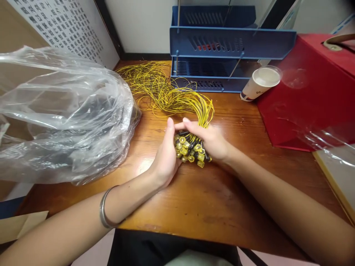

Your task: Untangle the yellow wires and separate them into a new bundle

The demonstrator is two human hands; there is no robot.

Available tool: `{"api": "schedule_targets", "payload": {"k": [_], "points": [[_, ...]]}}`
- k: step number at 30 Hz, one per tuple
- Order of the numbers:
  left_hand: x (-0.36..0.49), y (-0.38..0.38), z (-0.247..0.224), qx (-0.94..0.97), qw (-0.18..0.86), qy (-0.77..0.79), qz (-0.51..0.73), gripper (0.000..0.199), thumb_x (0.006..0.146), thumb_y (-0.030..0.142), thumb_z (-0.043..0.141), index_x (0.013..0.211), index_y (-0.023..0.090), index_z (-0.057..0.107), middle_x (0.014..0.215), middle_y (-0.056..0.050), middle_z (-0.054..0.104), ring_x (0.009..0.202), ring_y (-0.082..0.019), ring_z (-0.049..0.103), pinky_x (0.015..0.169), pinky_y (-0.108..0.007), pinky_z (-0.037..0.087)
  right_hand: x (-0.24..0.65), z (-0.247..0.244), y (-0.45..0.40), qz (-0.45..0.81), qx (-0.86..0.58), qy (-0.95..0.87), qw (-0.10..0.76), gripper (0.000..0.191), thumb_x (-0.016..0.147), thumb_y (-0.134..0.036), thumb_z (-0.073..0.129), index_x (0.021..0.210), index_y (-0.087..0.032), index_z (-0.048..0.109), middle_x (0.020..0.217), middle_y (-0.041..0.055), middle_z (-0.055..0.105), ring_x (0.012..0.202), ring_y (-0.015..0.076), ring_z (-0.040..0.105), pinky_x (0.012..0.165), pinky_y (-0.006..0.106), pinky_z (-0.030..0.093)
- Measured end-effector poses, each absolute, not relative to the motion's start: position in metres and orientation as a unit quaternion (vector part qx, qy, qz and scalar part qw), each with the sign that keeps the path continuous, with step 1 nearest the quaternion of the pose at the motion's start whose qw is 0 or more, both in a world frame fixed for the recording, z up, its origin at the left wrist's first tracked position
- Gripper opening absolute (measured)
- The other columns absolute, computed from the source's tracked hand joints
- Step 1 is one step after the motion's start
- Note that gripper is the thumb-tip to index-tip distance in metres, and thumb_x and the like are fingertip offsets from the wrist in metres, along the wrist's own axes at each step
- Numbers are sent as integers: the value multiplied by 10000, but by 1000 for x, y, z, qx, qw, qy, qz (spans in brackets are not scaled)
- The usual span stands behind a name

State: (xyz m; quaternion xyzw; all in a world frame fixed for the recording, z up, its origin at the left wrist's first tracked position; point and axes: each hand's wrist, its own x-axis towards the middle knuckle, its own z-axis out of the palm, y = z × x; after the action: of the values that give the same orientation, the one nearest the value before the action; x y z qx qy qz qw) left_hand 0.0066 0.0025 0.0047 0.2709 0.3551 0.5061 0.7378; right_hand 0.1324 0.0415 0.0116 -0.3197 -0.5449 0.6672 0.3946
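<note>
Basically, L hand & R hand have their fingers curled round a bunch of yellow connectors, held btwn them approx. mid-counter. Yellow/black wires trail to the far L corner. Clear plastic bag on L side, blue rack at back edge, paper cup btwn rack & red box on R.

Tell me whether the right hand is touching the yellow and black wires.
Touching. The head view shows the right hand closed over the wires, which pass beneath its thumb.
</note>
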Motion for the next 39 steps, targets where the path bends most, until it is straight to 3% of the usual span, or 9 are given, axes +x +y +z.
{"api": "schedule_targets", "payload": {"k": [5,11,15,22,29,33,35,37,39], "points": [[6,-3,9,309,755,325,479,457,1059,491,453,1418,238,577,1391,-73,634,1321,-284,568,1074,-451,528,142,16,47,694,-332,-507,389,364,1002,-443,528,969,-230,821,965,28,782,923,211,696,929,357,532],[1,-2,2,338,731,349,480,466,1042,474,520,1448,250,573,1501,-44,554,1488,-236,385,1230,-365,347,142,14,46,635,-305,-586,399,319,1001,-402,564,962,-216,820,1017,33,781,992,214,689,990,352,516],[2,-2,13,345,741,341,465,513,1064,526,411,1401,203,625,1426,-83,621,1418,-287,481,1184,-417,406,144,14,47,669,-312,-544,399,409,1036,-422,464,971,-223,816,928,40,788,953,232,713,969,402,537],[6,1,18,277,776,285,491,447,1106,402,317,1362,187,614,1365,-57,650,1346,-228,550,1132,-359,463,134,10,44,525,-327,-628,472,336,964,-475,585,936,-220,803,1126,48,761,1193,236,626,1136,400,403],[10,-2,19,210,776,294,517,534,1093,488,282,1374,161,597,1251,-106,692,1197,-251,640,1046,-378,515,122,7,36,597,-366,-544,462,417,1002,-499,490,940,-226,799,975,46,769,1023,238,676,1061,417,450],[6,2,19,241,762,325,506,540,1060,578,338,1367,215,593,1294,-95,671,1256,-255,602,1050,-380,501,129,16,38,547,-361,-575,489,374,985,-457,549,820,-224,790,1046,55,747,1102,237,641,1084,380,418],[1,7,18,256,710,379,535,530,1019,625,418,1308,228,617,1351,-83,642,1325,-255,549,1055,-363,489,140,26,38,504,-398,-583,498,353,986,-394,570,757,-223,777,960,48,730,1027,219,648,1029,347,444],[-3,11,16,286,677,408,542,527,981,645,489,1208,204,665,1341,-85,652,1343,-259,534,1062,-345,476,152,35,35,524,-433,-574,455,376,992,-369,562,714,-213,762,793,35,690,820,191,648,896,330,494],[-4,12,15,341,701,385,495,543,938,658,555,1125,173,714,1213,-99,716,1264,-273,597,1046,-343,485,160,43,29,622,-424,-561,344,391,992,-362,541,721,-189,762,715,33,676,665,170,614,774,329,512]]}}
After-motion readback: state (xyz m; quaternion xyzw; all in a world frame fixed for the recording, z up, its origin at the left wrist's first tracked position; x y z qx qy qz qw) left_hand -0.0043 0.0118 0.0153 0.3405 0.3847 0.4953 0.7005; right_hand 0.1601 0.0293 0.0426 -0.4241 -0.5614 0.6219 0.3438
